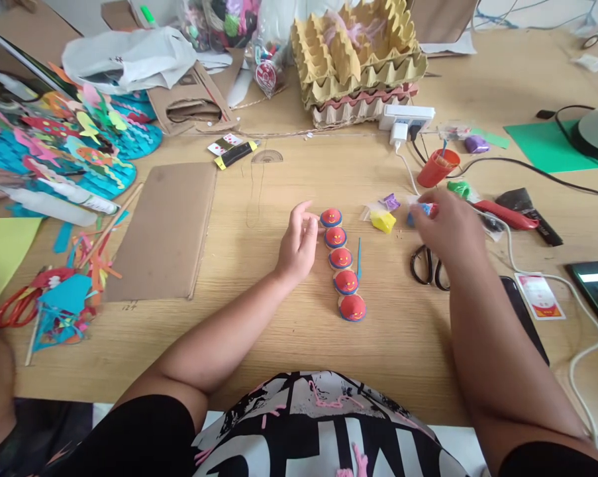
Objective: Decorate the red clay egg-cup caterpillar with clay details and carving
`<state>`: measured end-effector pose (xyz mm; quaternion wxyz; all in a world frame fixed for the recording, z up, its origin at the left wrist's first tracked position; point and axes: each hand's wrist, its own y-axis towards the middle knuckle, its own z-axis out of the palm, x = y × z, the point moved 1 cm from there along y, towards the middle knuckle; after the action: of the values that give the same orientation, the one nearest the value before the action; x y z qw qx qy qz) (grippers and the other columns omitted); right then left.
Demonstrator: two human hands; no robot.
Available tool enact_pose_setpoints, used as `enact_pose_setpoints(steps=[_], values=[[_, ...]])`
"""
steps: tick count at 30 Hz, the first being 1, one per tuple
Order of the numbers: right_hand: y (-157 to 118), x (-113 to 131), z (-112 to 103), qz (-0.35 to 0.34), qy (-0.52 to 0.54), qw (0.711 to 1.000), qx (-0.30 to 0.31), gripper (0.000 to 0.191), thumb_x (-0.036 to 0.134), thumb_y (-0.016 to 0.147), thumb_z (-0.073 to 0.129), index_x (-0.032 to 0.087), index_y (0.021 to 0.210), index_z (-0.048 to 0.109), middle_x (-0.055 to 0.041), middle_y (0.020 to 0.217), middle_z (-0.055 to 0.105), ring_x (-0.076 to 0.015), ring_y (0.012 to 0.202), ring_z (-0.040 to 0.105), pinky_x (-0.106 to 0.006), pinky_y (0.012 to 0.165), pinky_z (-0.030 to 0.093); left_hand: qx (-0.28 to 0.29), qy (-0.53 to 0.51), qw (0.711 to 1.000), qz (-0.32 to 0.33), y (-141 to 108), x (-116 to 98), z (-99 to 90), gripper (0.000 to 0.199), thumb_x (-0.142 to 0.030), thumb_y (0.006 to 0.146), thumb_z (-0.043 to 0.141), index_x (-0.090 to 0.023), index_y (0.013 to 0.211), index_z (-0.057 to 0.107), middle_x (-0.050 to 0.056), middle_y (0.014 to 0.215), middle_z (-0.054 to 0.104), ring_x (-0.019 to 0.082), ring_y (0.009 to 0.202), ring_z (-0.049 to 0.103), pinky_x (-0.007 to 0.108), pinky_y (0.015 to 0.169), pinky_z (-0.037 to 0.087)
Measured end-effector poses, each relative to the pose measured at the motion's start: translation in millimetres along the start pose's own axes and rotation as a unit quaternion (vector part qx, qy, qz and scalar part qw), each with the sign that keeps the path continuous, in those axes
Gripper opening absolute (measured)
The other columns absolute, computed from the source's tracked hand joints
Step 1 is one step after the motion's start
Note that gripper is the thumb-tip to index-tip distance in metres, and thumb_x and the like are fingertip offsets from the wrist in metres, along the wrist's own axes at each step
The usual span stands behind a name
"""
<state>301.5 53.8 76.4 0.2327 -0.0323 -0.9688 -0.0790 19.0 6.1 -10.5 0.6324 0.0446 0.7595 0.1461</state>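
A strip of several red domes (341, 258) with blue rims and small yellow smiling faces, apparently cut from egg carton, lies in front of me. Beside its top end, my left hand (299, 242) rests with loosely curved fingers apart from the thumb, holding nothing. Further right, my right hand (450, 225) pinches at a small packet of blue clay (416, 213), which its fingers partly cover. Packets of yellow clay (383, 221) and purple clay (390, 202) lie just left of it. A thin blue tool (359, 258) is alongside the strip, and black-handled scissors (422, 265) lie below my right hand.
Stacked egg trays (363, 79) stand at the back beside a power strip (406, 116). A red cup (438, 167) and a white cable (551, 275) are at right, near phones. Cardboard (162, 232), paper scraps and red scissors (18, 308) lie left, by another person's arm.
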Motion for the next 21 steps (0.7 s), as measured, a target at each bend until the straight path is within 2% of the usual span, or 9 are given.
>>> enact_pose_setpoints(steps=[2, 5, 8, 12, 14, 17, 21], values=[[11.3, -26.0, -7.2, 0.053, -0.050, 0.996, -0.056, 0.016, 0.024, 0.091, 0.074, 0.023, 0.105, 0.067, -0.0175, 0.108, 0.068, -0.0340, 0.105, 0.059, -0.049, 0.091, 0.041, 0.010, -0.018, 1.000, -0.006, 0.2, 1.1, 1.8, 0.058, -0.069, 0.109, 0.042, -0.027, 0.149, 0.047, 0.009, 0.121, 0.070, 0.019, 0.095, 0.079, 0.029, 0.072, 0.060], [21.4, -59.0, -4.3, 0.099, -0.053, 0.991, -0.078, 0.024, 0.020, 0.087, 0.075, 0.021, 0.110, 0.070, -0.0229, 0.122, 0.067, -0.0358, 0.111, 0.057, -0.052, 0.094, 0.039, 0.017, -0.026, 0.999, -0.002, 0.5, 1.8, 3.0, 0.058, -0.069, 0.109, 0.043, -0.028, 0.149, 0.048, 0.011, 0.127, 0.069, 0.021, 0.103, 0.079, 0.031, 0.078, 0.062], [29.4, -81.5, 2.8, 0.126, -0.056, 0.983, -0.117, 0.027, 0.017, 0.083, 0.078, 0.022, 0.110, 0.072, -0.0243, 0.127, 0.067, -0.0364, 0.114, 0.057, -0.053, 0.095, 0.039, 0.010, -0.015, 1.000, 0.013, 0.9, 1.2, 2.2, 0.058, -0.070, 0.109, 0.043, -0.027, 0.147, 0.050, 0.011, 0.125, 0.070, 0.022, 0.109, 0.077, 0.034, 0.085, 0.062], [51.5, -98.3, 3.8, 0.149, -0.078, 0.974, -0.153, 0.037, 0.018, 0.078, 0.084, 0.023, 0.114, 0.074, -0.0242, 0.123, 0.069, -0.0364, 0.116, 0.055, -0.052, 0.096, 0.036, -0.020, 0.007, 0.999, 0.028, 0.9, -1.6, 0.1, 0.058, -0.070, 0.109, 0.042, -0.025, 0.144, 0.054, 0.011, 0.121, 0.070, 0.020, 0.106, 0.073, 0.036, 0.093, 0.061], [67.7, -100.7, 1.6, 0.131, -0.088, 0.978, -0.138, 0.041, 0.024, 0.077, 0.087, 0.022, 0.117, 0.075, -0.0231, 0.120, 0.069, -0.0343, 0.110, 0.054, -0.051, 0.092, 0.036, -0.036, 0.011, 0.999, 0.032, 0.4, -3.2, -0.7, 0.057, -0.069, 0.109, 0.044, -0.026, 0.143, 0.055, 0.011, 0.121, 0.071, 0.020, 0.105, 0.071, 0.037, 0.093, 0.060], [89.9, -98.9, -0.6, 0.145, -0.129, 0.977, -0.093, 0.041, 0.034, 0.075, 0.090, 0.021, 0.112, 0.077, -0.0192, 0.103, 0.069, -0.0296, 0.095, 0.050, -0.050, 0.085, 0.034, -0.047, 0.012, 0.998, 0.037, -0.3, -5.2, -1.3, 0.054, -0.067, 0.109, 0.045, -0.026, 0.142, 0.057, 0.011, 0.122, 0.072, 0.021, 0.104, 0.071, 0.037, 0.093, 0.060], [105.2, -93.3, 2.2, 0.160, -0.152, 0.975, -0.039, 0.037, 0.031, 0.075, 0.089, 0.022, 0.109, 0.078, -0.0103, 0.086, 0.063, -0.0206, 0.075, 0.036, -0.049, 0.079, 0.034, -0.046, 0.014, 0.998, 0.040, -0.4, -6.3, -1.9, 0.054, -0.067, 0.109, 0.045, -0.026, 0.142, 0.058, 0.011, 0.123, 0.072, 0.021, 0.107, 0.071, 0.038, 0.094, 0.060]])
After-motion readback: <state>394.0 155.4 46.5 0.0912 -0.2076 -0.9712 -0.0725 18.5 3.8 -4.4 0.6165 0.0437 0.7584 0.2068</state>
